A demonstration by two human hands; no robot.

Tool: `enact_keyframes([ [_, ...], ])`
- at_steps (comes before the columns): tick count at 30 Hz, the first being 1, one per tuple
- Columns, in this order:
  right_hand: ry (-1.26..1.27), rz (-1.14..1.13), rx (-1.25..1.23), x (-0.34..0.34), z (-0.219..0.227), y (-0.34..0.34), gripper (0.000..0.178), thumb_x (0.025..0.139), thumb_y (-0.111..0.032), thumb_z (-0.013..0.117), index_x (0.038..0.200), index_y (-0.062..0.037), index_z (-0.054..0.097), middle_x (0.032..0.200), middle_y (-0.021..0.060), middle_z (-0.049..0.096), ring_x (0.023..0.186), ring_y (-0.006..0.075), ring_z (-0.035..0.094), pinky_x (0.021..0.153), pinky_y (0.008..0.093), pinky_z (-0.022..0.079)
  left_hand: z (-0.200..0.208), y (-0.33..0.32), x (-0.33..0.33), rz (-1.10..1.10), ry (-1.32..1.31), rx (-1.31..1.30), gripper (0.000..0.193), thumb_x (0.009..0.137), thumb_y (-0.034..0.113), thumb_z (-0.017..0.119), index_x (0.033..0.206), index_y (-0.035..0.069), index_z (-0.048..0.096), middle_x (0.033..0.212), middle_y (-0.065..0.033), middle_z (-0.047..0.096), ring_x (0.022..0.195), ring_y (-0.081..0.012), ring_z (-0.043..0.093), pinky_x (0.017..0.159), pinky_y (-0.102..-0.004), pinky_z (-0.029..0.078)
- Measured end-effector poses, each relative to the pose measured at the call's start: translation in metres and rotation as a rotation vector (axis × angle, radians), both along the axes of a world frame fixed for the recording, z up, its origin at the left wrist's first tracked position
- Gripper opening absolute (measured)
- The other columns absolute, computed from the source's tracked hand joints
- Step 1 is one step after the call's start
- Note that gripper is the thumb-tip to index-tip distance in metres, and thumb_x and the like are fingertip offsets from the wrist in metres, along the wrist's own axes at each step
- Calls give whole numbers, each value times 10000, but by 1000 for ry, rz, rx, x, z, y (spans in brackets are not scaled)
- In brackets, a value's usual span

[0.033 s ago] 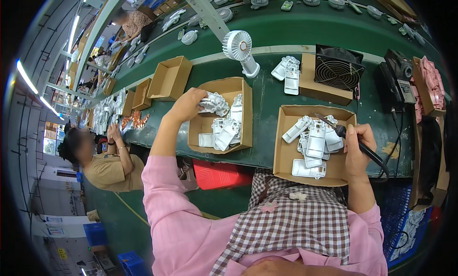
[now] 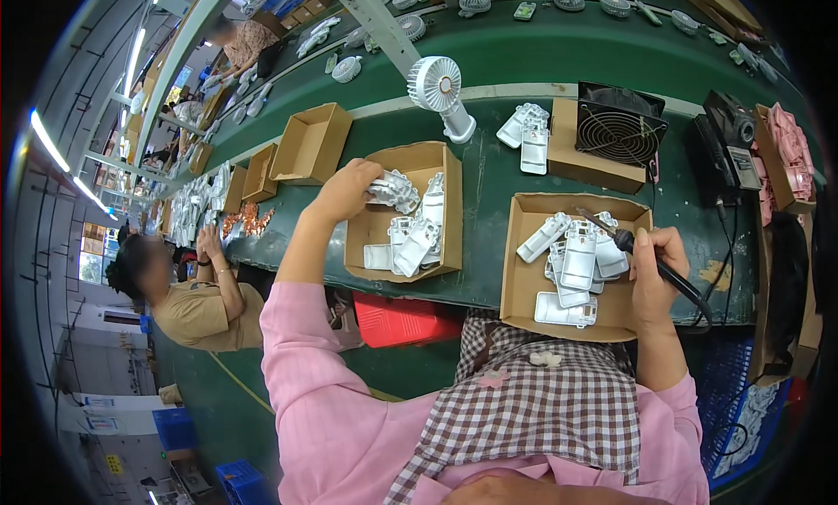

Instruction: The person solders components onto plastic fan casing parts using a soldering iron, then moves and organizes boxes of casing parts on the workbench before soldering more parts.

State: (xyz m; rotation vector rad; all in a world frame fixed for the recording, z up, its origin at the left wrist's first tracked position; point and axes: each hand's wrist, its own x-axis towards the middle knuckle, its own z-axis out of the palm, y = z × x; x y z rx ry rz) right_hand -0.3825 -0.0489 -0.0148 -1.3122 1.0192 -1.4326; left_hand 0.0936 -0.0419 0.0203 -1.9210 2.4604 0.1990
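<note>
My left hand (image 2: pixel 347 192) reaches over the left rim of a cardboard box (image 2: pixel 451 217), its fingers closed on white plastic casings (image 2: pixel 394 192). More white casings (image 2: pixel 414 243) lie loosely below them in that box. In my right hand (image 2: pixel 656 274) is a soldering iron (image 2: pixel 670 276), gripped by its black handle. Its metal tip points left, over a second cardboard box (image 2: pixel 517 282). Several white casings (image 2: pixel 577 259) lie piled in this box, beneath the tip. How the left fingertips grip their casings is partly hidden.
A white handheld fan (image 2: pixel 441 90) stands behind the boxes. Behind the right box are loose casings (image 2: pixel 526 138) and a black cooling fan (image 2: pixel 620 130) on cardboard. A black device (image 2: pixel 731 143) stands at right, its cable hanging. A co-worker (image 2: pixel 196 295) sits at left.
</note>
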Motion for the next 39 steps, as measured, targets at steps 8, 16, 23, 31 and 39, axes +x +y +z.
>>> enact_keyframes([
  [8, 36, -3, 3, -3, -4, -2, 186, 890, -91, 626, 754, -49, 506, 660, -46, 482, 578, 15, 389, 517, 190, 311, -27, 6, 2, -99, -88, -95, 481, 717, -58, 599, 1166, 61, 476, 1154, -136, 567, 1138, -315, 504, 942, -411, 407],
  [16, 3, -7, 0, -4, -9, -4, 180, 889, -82, 622, 760, -49, 500, 652, -50, 461, 579, 18, 391, 518, 190, 315, -17, 2, -10, -31, 21, 0, 452, 692, -53, 650, 1098, 69, 494, 1053, -128, 547, 1047, -345, 505, 906, -413, 421],
  [23, -15, -3, 30, -2, -3, -3, 170, 889, -73, 616, 768, -52, 498, 655, -38, 485, 548, 15, 408, 492, 182, 312, -20, -9, -14, -58, 253, 189, 471, 660, -58, 704, 1056, 73, 484, 1136, -109, 538, 1143, -328, 461, 969, -387, 404],
  [31, -33, -27, 40, 1, -1, -3, 177, 894, -71, 611, 766, -55, 489, 654, -34, 484, 530, 14, 405, 477, 180, 309, -19, 1, -19, 97, 159, 150, 514, 639, 15, 755, 1080, 91, 502, 1097, -113, 542, 1123, -322, 471, 944, -392, 414],
  [39, -30, -23, 30, 0, -3, -4, 174, 895, -63, 610, 767, -57, 491, 644, -30, 483, 512, 18, 406, 463, 179, 306, -7, 11, -18, 72, -178, -178, 444, 665, 131, 754, 1034, 28, 529, 1027, -150, 513, 988, -363, 517, 834, -425, 462],
])
